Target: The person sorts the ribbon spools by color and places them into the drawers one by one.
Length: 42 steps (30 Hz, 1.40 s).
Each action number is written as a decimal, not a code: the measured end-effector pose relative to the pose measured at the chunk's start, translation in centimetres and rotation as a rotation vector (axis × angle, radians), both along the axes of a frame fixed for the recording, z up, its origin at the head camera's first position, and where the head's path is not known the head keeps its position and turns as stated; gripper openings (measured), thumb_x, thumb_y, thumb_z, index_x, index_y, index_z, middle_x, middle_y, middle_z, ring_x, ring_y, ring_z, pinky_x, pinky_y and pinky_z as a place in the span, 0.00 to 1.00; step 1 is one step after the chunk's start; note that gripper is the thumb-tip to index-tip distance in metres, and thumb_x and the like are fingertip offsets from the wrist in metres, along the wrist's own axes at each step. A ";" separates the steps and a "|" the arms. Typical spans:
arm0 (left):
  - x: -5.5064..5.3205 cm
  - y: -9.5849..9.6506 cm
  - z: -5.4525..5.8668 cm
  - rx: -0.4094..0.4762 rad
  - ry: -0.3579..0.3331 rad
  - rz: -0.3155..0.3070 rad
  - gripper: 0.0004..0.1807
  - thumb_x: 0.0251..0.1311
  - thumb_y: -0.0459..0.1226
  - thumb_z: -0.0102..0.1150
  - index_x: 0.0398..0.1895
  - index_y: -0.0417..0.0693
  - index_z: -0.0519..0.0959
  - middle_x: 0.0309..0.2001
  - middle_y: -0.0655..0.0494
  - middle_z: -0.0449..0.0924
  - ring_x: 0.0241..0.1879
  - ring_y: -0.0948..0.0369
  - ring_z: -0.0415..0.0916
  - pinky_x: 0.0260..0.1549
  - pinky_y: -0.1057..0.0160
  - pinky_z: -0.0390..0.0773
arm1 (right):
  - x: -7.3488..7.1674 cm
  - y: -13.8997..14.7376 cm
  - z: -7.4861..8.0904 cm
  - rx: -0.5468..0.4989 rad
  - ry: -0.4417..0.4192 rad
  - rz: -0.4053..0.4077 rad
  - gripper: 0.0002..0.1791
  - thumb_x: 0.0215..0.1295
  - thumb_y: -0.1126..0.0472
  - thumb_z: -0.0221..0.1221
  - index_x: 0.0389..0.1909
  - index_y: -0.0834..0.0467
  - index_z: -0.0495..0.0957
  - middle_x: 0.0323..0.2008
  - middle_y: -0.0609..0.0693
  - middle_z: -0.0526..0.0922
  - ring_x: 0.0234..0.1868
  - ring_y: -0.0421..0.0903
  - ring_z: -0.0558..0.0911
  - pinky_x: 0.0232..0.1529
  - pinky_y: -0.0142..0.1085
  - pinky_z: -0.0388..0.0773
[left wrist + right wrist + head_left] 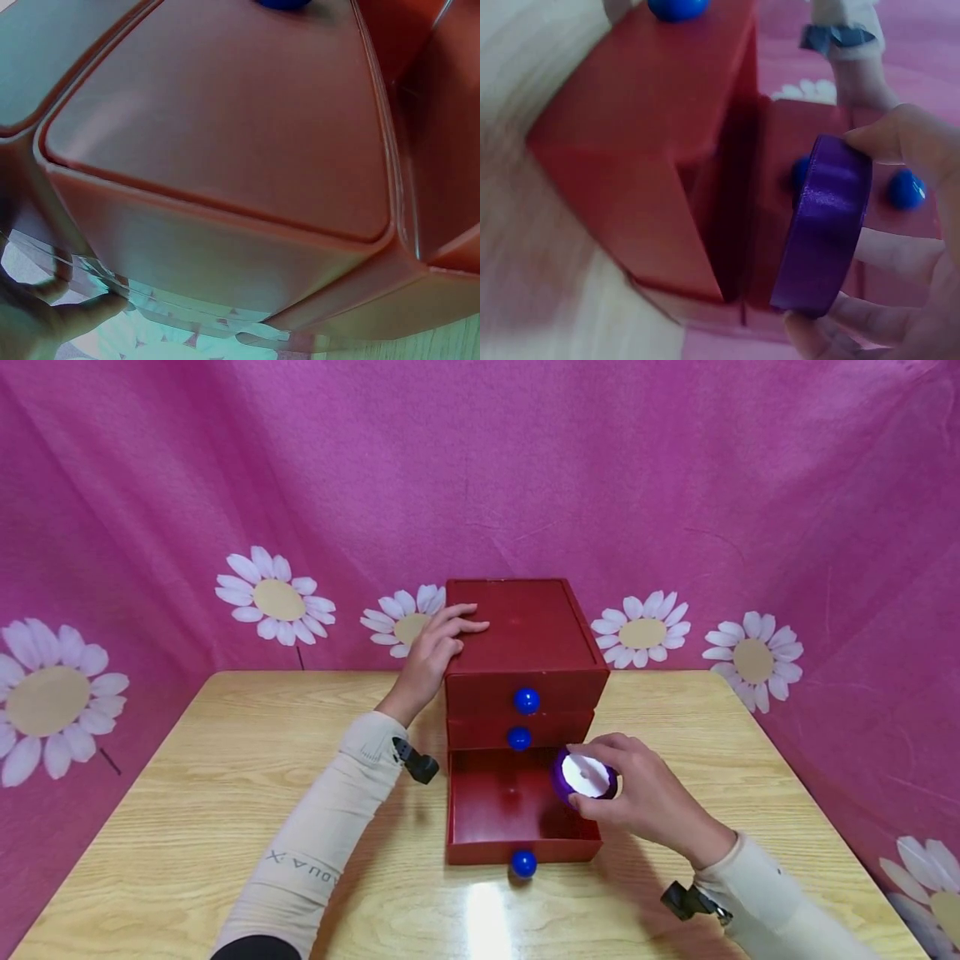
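A red chest of small drawers [525, 627] stands on the table, its lowest drawer [487, 814] pulled out; no contents show in its visible part. My right hand [648, 793] pinches a roll of purple ribbon [585, 775] with a white side by its rim, above the right part of that drawer. In the right wrist view the purple ribbon roll [829, 225] is seen edge-on between thumb and fingers. My left hand [431, 660] rests on the chest's upper left edge, fingers lying extended on its top. Part of that hand [45, 315] shows beside the chest in the left wrist view.
Blue round knobs mark the top drawer [527, 701], the middle one [519, 738] and the open one [523, 864]. The two upper drawers are closed. Wood-patterned table surface [262, 760] extends to both sides. Behind hangs a pink cloth [465, 468] with large white daisies.
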<state>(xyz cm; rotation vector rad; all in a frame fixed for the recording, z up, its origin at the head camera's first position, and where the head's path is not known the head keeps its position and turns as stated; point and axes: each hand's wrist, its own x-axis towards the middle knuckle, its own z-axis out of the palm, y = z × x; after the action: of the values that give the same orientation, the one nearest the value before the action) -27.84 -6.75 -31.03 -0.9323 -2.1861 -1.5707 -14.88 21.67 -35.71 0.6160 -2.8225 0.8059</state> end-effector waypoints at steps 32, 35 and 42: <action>0.5 0.1 0.4 0.007 0.018 0.001 0.23 0.58 0.25 0.36 0.52 0.30 0.79 0.65 0.37 0.65 0.68 0.44 0.55 0.66 0.48 0.52 | -3.1 -6.0 -5.0 0.155 -0.068 0.235 0.30 0.55 0.51 0.68 0.59 0.55 0.78 0.57 0.54 0.78 0.51 0.52 0.76 0.53 0.48 0.73; 0.4 0.1 0.3 0.004 0.016 0.002 0.23 0.58 0.25 0.36 0.51 0.31 0.79 0.65 0.38 0.66 0.68 0.45 0.55 0.66 0.48 0.52 | -3.4 -6.2 -5.2 0.163 -0.096 0.243 0.30 0.56 0.51 0.68 0.60 0.55 0.77 0.57 0.53 0.78 0.52 0.52 0.76 0.53 0.47 0.72; 0.4 0.0 0.4 0.006 0.026 0.008 0.23 0.58 0.25 0.36 0.51 0.32 0.79 0.64 0.38 0.66 0.69 0.45 0.55 0.66 0.49 0.52 | -3.8 -6.6 -5.6 0.189 -0.082 0.243 0.29 0.55 0.51 0.68 0.58 0.56 0.78 0.56 0.54 0.79 0.51 0.52 0.76 0.51 0.45 0.73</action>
<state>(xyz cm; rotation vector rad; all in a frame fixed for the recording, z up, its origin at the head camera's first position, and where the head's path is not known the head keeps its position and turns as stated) -27.40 -6.71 -30.61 -0.9352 -2.1642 -1.5517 -18.71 15.04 -41.31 0.9913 -2.9594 0.6143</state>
